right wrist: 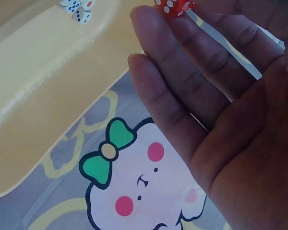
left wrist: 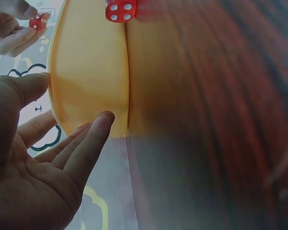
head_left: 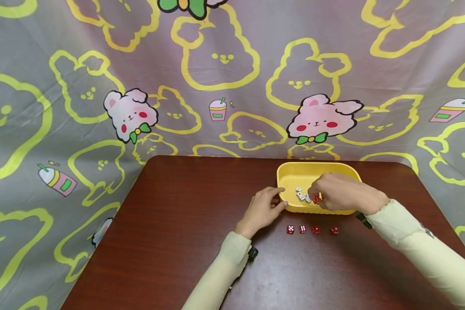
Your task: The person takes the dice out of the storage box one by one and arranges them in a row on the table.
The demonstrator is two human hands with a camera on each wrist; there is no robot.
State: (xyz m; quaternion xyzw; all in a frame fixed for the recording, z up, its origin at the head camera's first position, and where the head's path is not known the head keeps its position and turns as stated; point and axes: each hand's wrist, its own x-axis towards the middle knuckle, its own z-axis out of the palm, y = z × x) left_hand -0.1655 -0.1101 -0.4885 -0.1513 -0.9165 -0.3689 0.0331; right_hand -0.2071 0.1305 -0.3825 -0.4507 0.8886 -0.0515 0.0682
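My right hand is over the yellow tray, pinching a red die between thumb and fingertips. In the right wrist view, that red die shows white pips at the top edge. Several white dice lie on the tray floor beside the fingertips. At the tray's left end is my left hand, its fairly straight fingers touching the rim and outer wall. Several red dice sit spaced in a row on the table, along the tray's near side.
The tray stands on a dark reddish-brown table, near its back edge. Behind and beside the table hangs a grey curtain printed with cartoon rabbits and drink cups.
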